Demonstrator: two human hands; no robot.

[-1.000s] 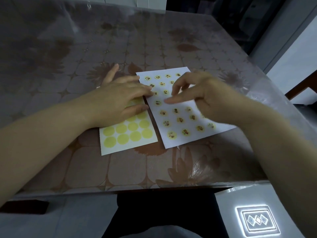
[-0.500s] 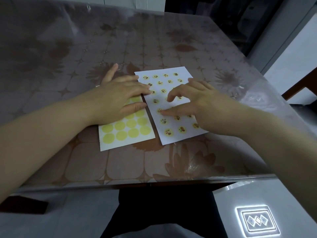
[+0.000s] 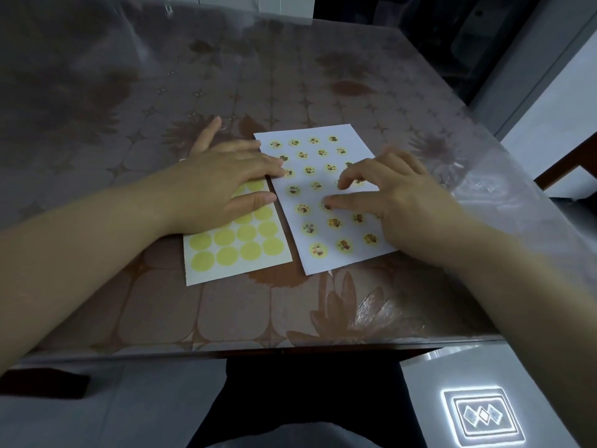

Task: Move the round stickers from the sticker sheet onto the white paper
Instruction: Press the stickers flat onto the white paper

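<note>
Got left hand (image 3: 223,185) spread flat on sticker sheet (image 3: 239,253), just left of white paper (image 3: 323,263). Pressing round sticker (image 3: 327,206) down mid-paper with thumb of right hand (image 3: 403,202), resting loosely bent fingertips there too.

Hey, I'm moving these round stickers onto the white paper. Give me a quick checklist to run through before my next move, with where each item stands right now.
1. Sheet pinned: ok, the left hand lies flat on the yellow-circle sheet.
2. Paper placement: ok, the white paper lies flat, wholly on the table.
3. Working hand in place: ok, the right hand is on the white paper, thumb tip on a sticker.
4. That sticker fully pressed down: cannot tell, the thumb covers part of it.
5. Stickers remaining under the left hand: cannot tell, hidden.
6. Bare room on the white paper: ok, along its near edge.
</note>
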